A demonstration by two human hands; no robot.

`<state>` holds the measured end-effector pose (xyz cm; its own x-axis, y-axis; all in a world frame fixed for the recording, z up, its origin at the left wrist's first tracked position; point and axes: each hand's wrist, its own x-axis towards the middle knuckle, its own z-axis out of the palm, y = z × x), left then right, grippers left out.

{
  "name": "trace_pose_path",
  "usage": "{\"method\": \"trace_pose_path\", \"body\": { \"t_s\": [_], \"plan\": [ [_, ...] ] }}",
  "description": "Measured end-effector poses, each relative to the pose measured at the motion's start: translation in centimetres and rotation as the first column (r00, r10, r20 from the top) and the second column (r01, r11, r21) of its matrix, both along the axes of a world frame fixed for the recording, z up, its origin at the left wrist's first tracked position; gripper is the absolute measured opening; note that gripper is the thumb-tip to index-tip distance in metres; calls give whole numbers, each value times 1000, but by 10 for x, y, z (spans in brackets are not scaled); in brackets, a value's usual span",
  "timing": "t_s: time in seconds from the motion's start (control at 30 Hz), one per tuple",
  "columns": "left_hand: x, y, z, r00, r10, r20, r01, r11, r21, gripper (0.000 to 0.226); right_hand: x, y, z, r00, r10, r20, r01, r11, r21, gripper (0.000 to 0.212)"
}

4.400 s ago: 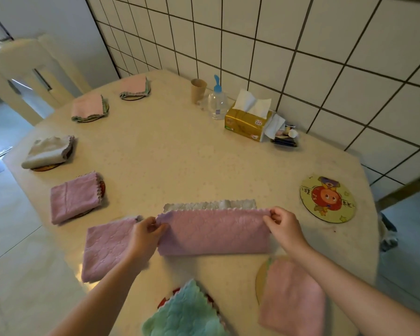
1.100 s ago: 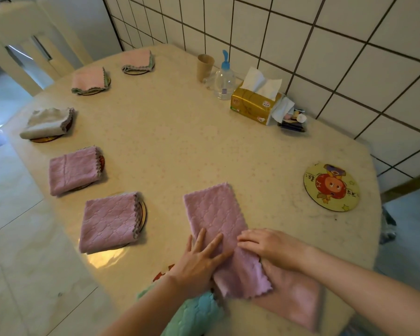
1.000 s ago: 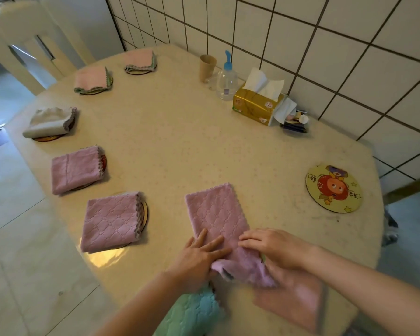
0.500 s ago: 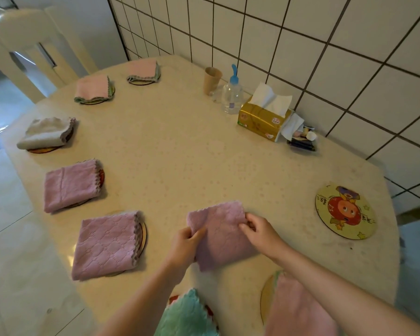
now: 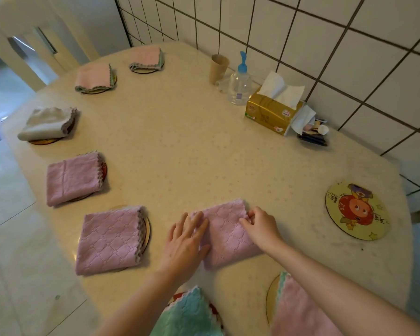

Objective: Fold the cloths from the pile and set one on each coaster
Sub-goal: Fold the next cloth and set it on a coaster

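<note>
**Pressing the fold flat**

Low in the frame, the left hand (image 5: 184,241) lies spread on the pink cloth (image 5: 228,235), flattening it, while the right hand (image 5: 261,226) pinches its far corner to keep the edges aligned. At right waits a bare coaster (image 5: 357,210). The speckled table (image 5: 192,146) meets a tiled wall (image 5: 325,44).

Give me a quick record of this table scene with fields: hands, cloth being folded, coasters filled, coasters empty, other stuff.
left hand: flat, pressing the folded cloth
right hand: pinching the cloth's far right corner
cloth in work: pink folded cloth, on the bare table
coasters filled: seven in view
coaster empty: cartoon coaster, at right
other: tissue box, pump bottle, paper cup
</note>
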<state>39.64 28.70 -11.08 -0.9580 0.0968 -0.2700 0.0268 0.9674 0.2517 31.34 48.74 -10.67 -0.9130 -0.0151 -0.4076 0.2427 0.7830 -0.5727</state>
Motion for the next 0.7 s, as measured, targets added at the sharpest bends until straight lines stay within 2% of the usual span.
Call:
{"method": "trace_pose_path", "body": {
  "t_s": [0.07,0.13,0.23,0.33,0.43,0.6,0.7],
  "plan": [
    [1,-1,-1,996,-17,92,23,998,-62,84,4,3,2,999,-10,-35,11,999,50,22],
    [-2,0,4,994,-5,110,14,997,-78,76,10,7,6,998,-4,-66,12,993,120,27],
    [-17,2,12,999,35,38,-37,998,46,62,20,12,7,999,4,34,-9,989,146,41],
    [-42,4,14,989,147,0,-144,969,199,35,23,11,3,980,-73,185,57,995,87,49],
    [-66,3,17,960,251,122,-271,944,188,30,19,9,2,965,-60,254,35,994,102,35],
    [-85,6,20,835,402,376,-484,861,155,34,18,9,6,948,17,319,-58,991,120,31],
    [-85,2,26,801,374,468,-517,826,225,17,20,12,7,918,73,389,-101,993,53,23]
  ]
}}
